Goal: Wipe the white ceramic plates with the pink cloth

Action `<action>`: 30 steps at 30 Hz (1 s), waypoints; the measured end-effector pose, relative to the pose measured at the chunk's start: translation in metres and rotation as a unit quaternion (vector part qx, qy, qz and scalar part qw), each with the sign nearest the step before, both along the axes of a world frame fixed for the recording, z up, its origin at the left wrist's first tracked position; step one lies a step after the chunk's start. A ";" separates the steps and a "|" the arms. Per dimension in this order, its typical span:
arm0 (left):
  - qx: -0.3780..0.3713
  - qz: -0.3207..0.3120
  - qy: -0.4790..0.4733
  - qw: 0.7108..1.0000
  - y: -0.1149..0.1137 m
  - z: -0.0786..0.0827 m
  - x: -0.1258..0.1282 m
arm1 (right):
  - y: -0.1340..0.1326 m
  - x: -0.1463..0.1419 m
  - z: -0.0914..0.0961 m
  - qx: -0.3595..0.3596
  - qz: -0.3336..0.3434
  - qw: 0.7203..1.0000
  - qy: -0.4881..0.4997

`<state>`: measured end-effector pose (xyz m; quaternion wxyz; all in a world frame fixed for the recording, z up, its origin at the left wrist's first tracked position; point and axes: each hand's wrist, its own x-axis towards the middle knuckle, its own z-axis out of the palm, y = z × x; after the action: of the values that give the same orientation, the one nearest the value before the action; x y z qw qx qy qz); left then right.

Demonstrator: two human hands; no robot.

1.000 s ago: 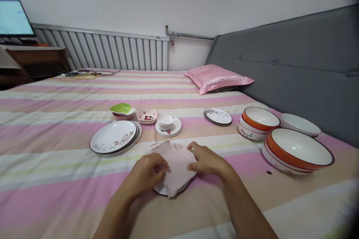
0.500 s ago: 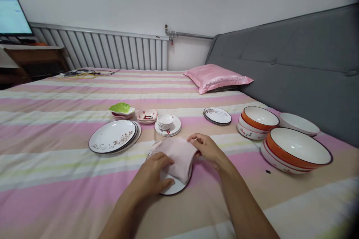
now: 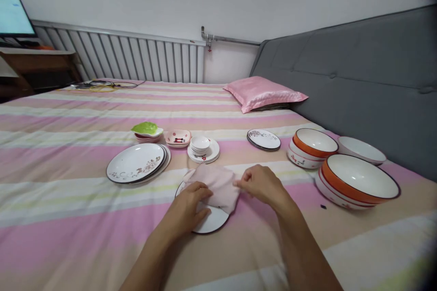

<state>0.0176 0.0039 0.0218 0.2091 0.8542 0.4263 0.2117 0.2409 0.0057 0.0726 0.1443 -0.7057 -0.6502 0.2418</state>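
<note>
A pale pink cloth [image 3: 218,184] lies loosely over a white plate with a dark rim [image 3: 213,222] on the bed in front of me. My left hand [image 3: 186,209] rests on the near left part of the plate and cloth, its thumb apart from the fingers. At the cloth's right corner, my right hand [image 3: 261,184] pinches the fabric between thumb and fingertips. The plate's near rim shows; most of its far side is under the cloth.
Stacked plates [image 3: 136,163], a green leaf-shaped dish [image 3: 145,128], pink dishes [image 3: 178,137] and small white bowls [image 3: 200,143] stand beyond my left hand. More plates [image 3: 263,139] lie farther back. Orange-banded bowls [image 3: 358,182] stand right, near a small black piece [image 3: 323,207].
My right hand has moved slightly right, drawing the cloth's corner that way. More of the plate's near surface shows. My left hand stays on the plate and cloth.
</note>
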 end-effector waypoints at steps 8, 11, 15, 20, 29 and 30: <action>-0.006 0.003 0.017 1.000 0.002 0.000 0.001 | 0.000 -0.009 -0.006 -0.101 0.136 0.986 0.009; -0.006 0.003 0.015 1.000 0.001 0.000 0.000 | 0.004 -0.011 -0.010 -0.058 0.126 0.990 0.004; -0.006 0.004 0.016 1.000 0.001 0.000 0.001 | 0.006 -0.011 -0.014 -0.016 0.099 0.994 0.041; -0.004 0.002 0.018 1.000 0.001 0.001 0.001 | 0.003 -0.008 -0.016 -0.076 0.168 0.977 0.104; -0.009 0.001 0.016 1.000 0.000 0.000 0.001 | 0.002 -0.017 -0.016 -0.100 0.147 0.983 0.055; -0.008 0.001 0.017 1.000 0.000 0.000 0.001 | 0.003 -0.016 -0.017 -0.084 0.156 0.982 0.059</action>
<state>0.0186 0.0041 0.0223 0.2087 0.8556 0.4324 0.1935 0.2251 0.0089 0.0560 0.0833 -0.5897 -0.7200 0.3563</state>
